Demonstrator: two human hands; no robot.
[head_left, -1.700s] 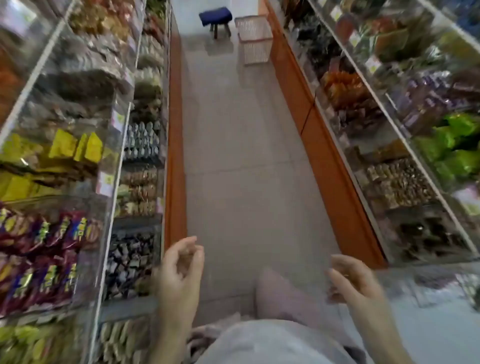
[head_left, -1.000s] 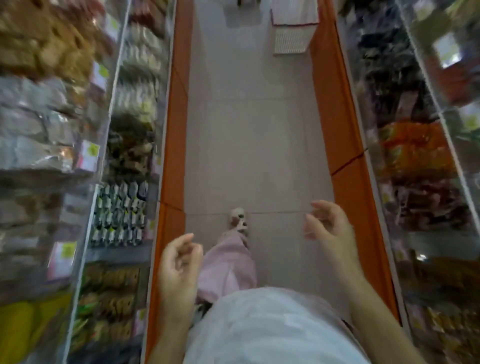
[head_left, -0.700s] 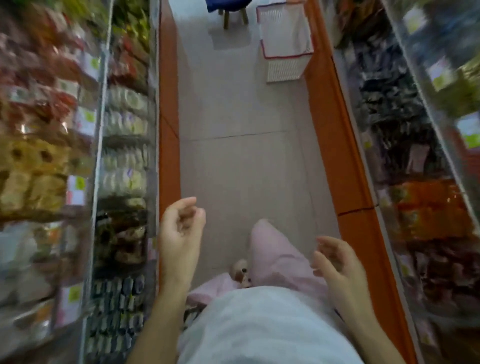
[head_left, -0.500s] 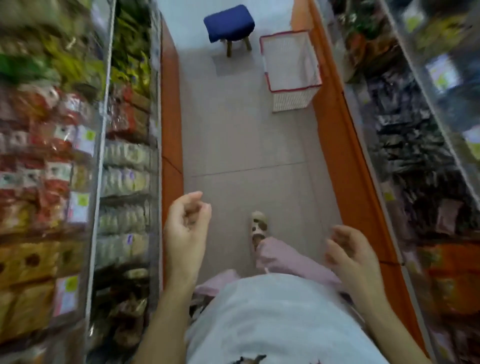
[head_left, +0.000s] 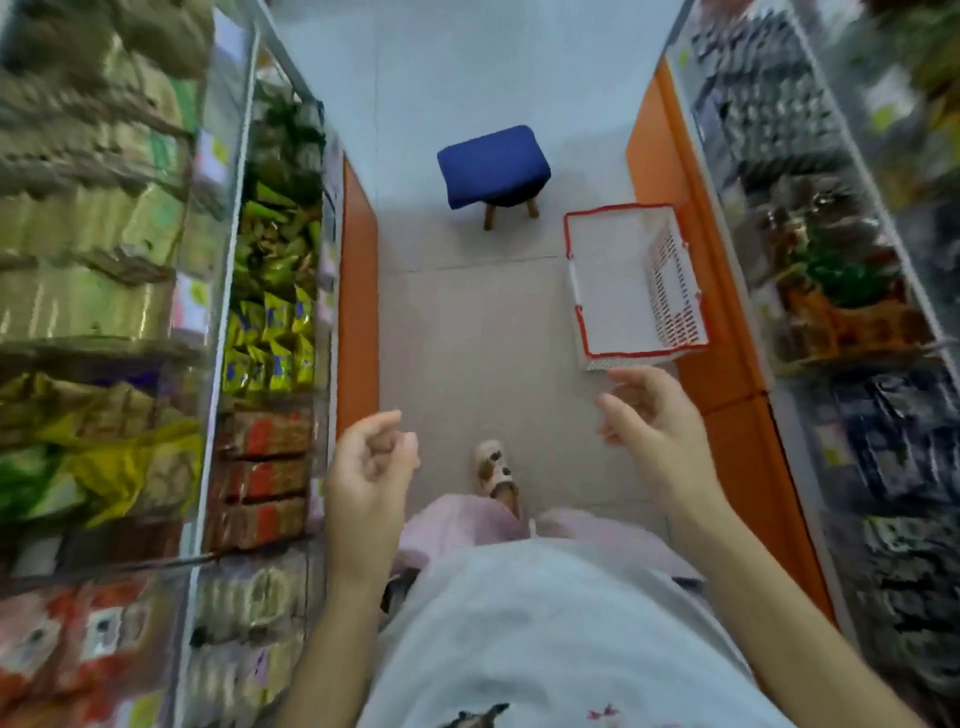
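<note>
Head view, looking down a shop aisle. The left hand is raised at waist height with its fingers curled in against the thumb and nothing seen in it; the inside of the curl is turned away, so a small item there can't be ruled out. The right hand is raised too, palm inward, fingers loosely bent and apart, holding nothing. The white basket with a red rim sits on the floor against the right orange base panel, just ahead of the right hand. The fingertips come close to its near edge in the picture, though the hand looks higher than the basket and contact can't be judged. The blue stool stands farther up the aisle, left of the basket and apart from it, with only two wooden legs visible. One foot in a pale slipper shows between the hands; the other is hidden under the pink trousers and white shirt. The left shelves hold yellow, green and red packets. The right shelves hold dark packets. Both are motion-blurred and cut off at the frame edges, and their labels are unreadable.
</note>
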